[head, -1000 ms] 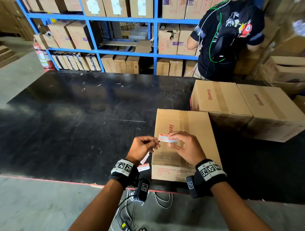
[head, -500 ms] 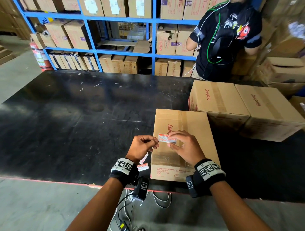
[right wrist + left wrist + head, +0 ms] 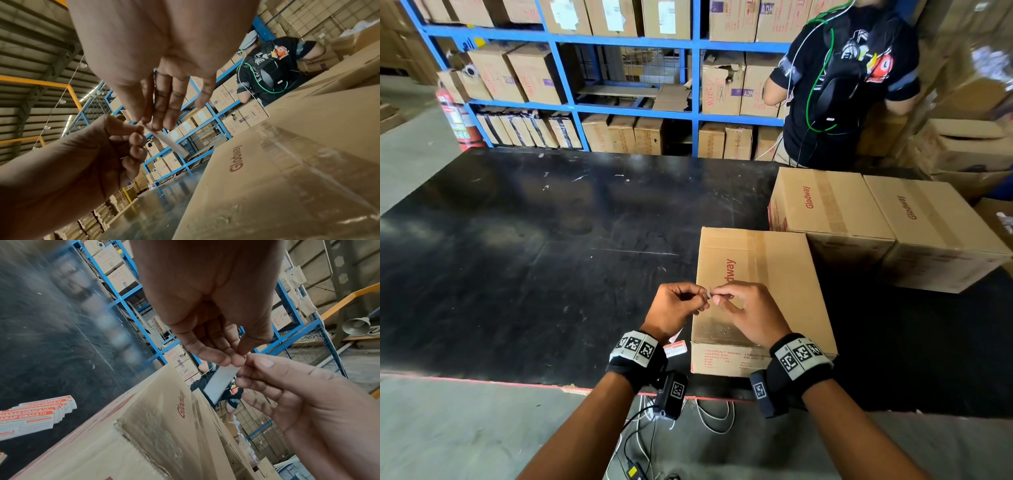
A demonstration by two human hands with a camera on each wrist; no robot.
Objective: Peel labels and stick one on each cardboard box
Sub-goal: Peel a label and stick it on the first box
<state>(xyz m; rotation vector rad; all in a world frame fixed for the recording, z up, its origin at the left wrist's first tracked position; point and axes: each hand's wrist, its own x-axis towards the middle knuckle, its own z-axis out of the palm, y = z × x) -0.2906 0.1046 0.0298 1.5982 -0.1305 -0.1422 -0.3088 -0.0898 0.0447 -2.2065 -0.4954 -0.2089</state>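
Observation:
Both hands meet just above the near-left part of the closest cardboard box, printed Glodway. My left hand and right hand pinch one small label between their fingertips. In the left wrist view the label hangs down as a pale strip with its blank side showing, and the left hand grips its top corner beside the right hand. The right wrist view shows the right hand holding the label edge-on above the box.
A stack of red-and-white labels lies on the black table left of the box. Two more Glodway boxes stand behind to the right. A person in black stands by the blue shelves.
The label was held flat with its printed face up; now it is turned edge-on and hangs down. The two hands have drawn closer together at its corner.

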